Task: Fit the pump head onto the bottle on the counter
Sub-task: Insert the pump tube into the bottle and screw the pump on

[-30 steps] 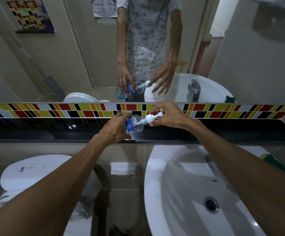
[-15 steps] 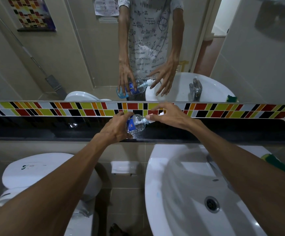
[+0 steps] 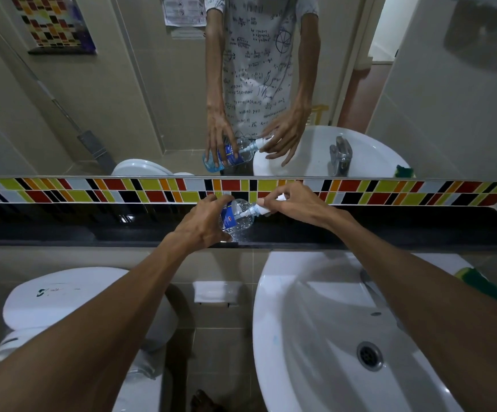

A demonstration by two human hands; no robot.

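Observation:
A clear plastic bottle [image 3: 238, 217] with a blue label is tilted to the right over the black counter ledge [image 3: 92, 230]. My left hand [image 3: 202, 223] grips its body from the left. The white pump head [image 3: 260, 207] sits at the bottle's neck, its tube running down inside the bottle. My right hand [image 3: 296, 205] pinches the pump head with thumb and fingers, which cover most of it. The mirror above repeats both hands and the bottle, with blue liquid at its base.
A band of coloured tiles [image 3: 92, 190] runs behind the ledge, under the mirror [image 3: 122, 99]. A white sink [image 3: 330, 337] lies below right, a green sponge [image 3: 482, 283] on its right rim. A white toilet [image 3: 72, 295] stands below left.
The pump head has gone deeper into the bottle's neck, with less white showing past my right fingers. Both hands and the bottle stay at the same spot over the ledge.

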